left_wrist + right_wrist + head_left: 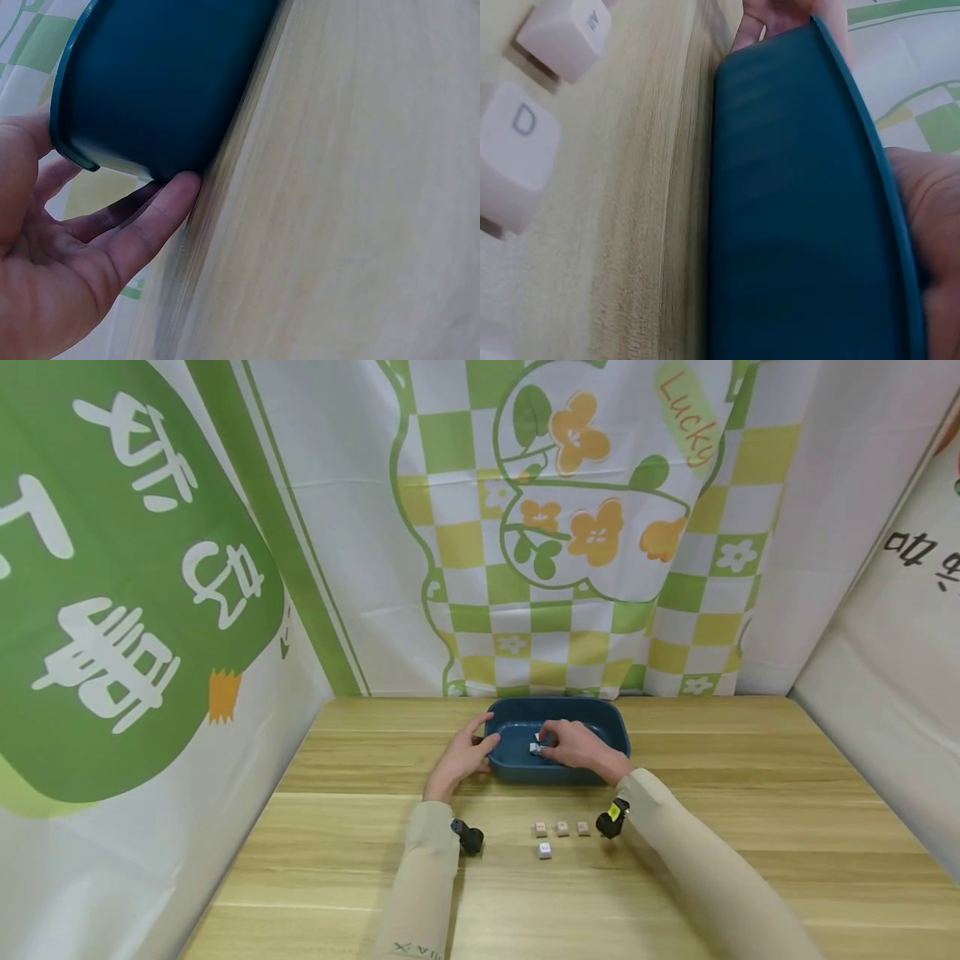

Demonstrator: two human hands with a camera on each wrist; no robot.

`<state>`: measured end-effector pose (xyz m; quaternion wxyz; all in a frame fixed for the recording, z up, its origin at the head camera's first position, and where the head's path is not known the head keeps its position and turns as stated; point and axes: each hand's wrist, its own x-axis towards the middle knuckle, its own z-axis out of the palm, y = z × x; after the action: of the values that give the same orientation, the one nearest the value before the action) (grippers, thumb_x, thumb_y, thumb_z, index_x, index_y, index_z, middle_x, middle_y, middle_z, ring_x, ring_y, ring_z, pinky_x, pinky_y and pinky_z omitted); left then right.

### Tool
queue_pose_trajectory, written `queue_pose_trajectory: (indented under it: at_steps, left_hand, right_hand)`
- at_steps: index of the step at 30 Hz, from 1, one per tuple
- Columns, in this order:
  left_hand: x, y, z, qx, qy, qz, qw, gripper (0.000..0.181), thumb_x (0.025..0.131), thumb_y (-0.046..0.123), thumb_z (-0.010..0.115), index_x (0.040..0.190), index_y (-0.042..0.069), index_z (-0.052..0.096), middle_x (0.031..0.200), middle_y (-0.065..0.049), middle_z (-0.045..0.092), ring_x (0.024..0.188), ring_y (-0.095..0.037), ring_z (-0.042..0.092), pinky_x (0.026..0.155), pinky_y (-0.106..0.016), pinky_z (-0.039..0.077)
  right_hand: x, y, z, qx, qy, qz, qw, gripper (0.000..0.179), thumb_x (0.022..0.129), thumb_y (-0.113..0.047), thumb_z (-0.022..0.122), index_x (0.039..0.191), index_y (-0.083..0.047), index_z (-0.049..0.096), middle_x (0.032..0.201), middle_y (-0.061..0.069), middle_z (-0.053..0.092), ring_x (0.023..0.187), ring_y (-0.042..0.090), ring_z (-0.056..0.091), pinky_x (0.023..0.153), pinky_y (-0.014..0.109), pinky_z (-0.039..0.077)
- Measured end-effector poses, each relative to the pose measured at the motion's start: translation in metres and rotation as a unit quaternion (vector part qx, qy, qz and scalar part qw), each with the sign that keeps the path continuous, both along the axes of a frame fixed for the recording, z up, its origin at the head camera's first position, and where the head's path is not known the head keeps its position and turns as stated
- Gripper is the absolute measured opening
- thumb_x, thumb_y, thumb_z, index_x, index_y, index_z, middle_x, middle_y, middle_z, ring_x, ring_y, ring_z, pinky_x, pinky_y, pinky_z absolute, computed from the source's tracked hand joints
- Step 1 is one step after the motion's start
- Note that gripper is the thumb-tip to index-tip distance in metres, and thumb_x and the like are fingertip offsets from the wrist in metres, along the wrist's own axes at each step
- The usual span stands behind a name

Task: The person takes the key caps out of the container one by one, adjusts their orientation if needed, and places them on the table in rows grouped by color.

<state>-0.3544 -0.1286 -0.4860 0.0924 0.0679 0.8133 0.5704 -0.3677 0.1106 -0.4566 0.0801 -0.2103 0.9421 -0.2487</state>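
A dark blue plastic basin point(558, 774) stands near the back of the table, with small pale keycaps point(535, 748) inside it. My left hand point(461, 757) grips the basin's left end, its thumb by the rim and other fingers against the outer wall. Reaching over the front rim, my right hand point(573, 744) pinches a keycap with thumb and fingertips inside the basin. In the right wrist view the basin wall hides those fingertips. On the table in front of the basin sit several keycaps point(562, 829), including one marked D point(521, 135).
The wooden table point(352, 860) meets a hanging cloth point(525, 643) with a green and yellow check right behind the basin. More printed cloth point(150, 610) hangs on the left side. A black wrist camera point(468, 837) is strapped to each sleeve.
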Motion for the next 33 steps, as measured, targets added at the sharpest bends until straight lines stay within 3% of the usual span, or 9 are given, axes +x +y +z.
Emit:
queue_pose_trajectory:
  at_steps: [10, 22, 33]
  left_hand:
    - [0.0, 0.0, 0.0, -0.011, 0.005, -0.003, 0.9999, 0.054, 0.101, 0.035, 0.055, 0.152, 0.033, 0.035, 0.125, -0.02, 0.059, 0.083, -0.023, 0.067, 0.073, -0.036, 0.059]
    - [-0.001, 0.001, -0.001, -0.009, 0.008, -0.003, 0.9999, 0.055, 0.102, 0.034, 0.054, 0.152, 0.031, 0.035, 0.127, -0.021, 0.059, 0.089, -0.026, 0.068, 0.075, -0.038, 0.059]
    - [-0.001, 0.0, 0.001, 0.008, 0.006, -0.007, 0.9999, 0.056, 0.101, 0.031, 0.056, 0.153, 0.026, 0.036, 0.128, -0.023, 0.059, 0.089, -0.025, 0.068, 0.073, -0.04, 0.059]
  right_hand:
    - [-0.009, -0.001, -0.008, 0.016, -0.007, -0.007, 0.9998, 0.019, 0.095, -0.021, 0.066, 0.11, -0.009, 0.067, 0.088, 0.005, 0.068, 0.069, 0.014, 0.058, 0.065, 0.03, 0.048]
    - [-0.016, -0.006, -0.013, 0.046, -0.007, -0.012, 0.9989, 0.019, 0.092, -0.023, 0.07, 0.106, -0.011, 0.068, 0.097, 0.007, 0.069, 0.071, 0.016, 0.058, 0.065, 0.032, 0.048]
    - [-0.02, -0.008, -0.016, 0.054, -0.012, -0.004, 0.9985, 0.015, 0.092, -0.023, 0.069, 0.101, -0.012, 0.069, 0.084, 0.002, 0.066, 0.067, 0.014, 0.054, 0.063, 0.029, 0.044]
